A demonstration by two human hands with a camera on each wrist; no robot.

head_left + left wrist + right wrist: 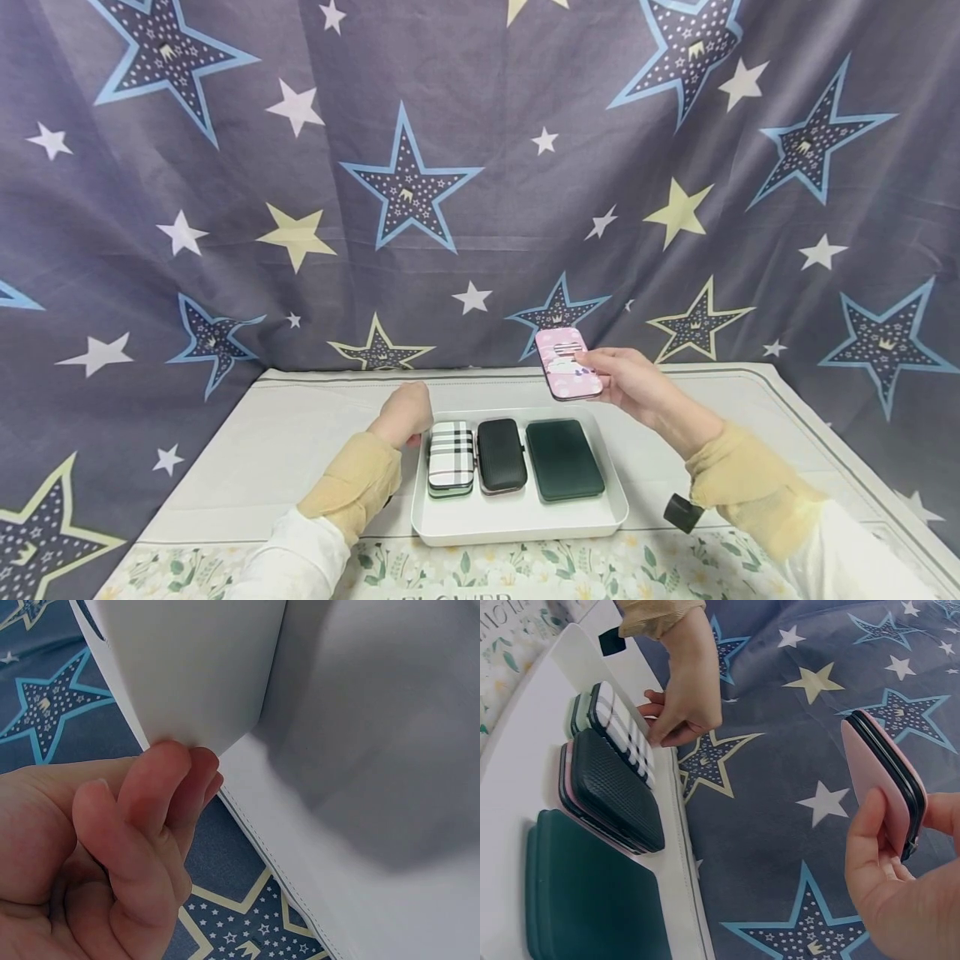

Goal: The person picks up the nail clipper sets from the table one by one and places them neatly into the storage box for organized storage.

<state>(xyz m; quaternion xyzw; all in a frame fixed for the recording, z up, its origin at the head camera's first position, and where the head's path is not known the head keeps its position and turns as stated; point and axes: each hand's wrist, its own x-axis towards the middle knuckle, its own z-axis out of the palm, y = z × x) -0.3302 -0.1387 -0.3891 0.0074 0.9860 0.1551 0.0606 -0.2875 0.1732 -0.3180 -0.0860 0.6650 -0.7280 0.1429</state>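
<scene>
My right hand (630, 382) holds a small pink hard case (567, 364) with a cartoon print, up above the back right of the white tray (517, 533). In the right wrist view, the thumb and fingers pinch the pink case (881, 780) by its lower end; its black-framed edge and small metal clasp show. The left hand (405, 414) is at the tray's left back corner. Its bent fingers (154, 784) grip the tray's white wall (202, 671) in the left wrist view. Inside the tray lie a plaid case (452, 454), a black textured case (502, 454) and a larger dark green case (565, 458).
Under the plaid case a light green case (580, 714) shows. A white table cover (225, 467) with a floral front strip (637, 567) lies beneath the tray. A star-patterned curtain (480, 208) hangs right behind the table. Each wrist wears a tan band (750, 492).
</scene>
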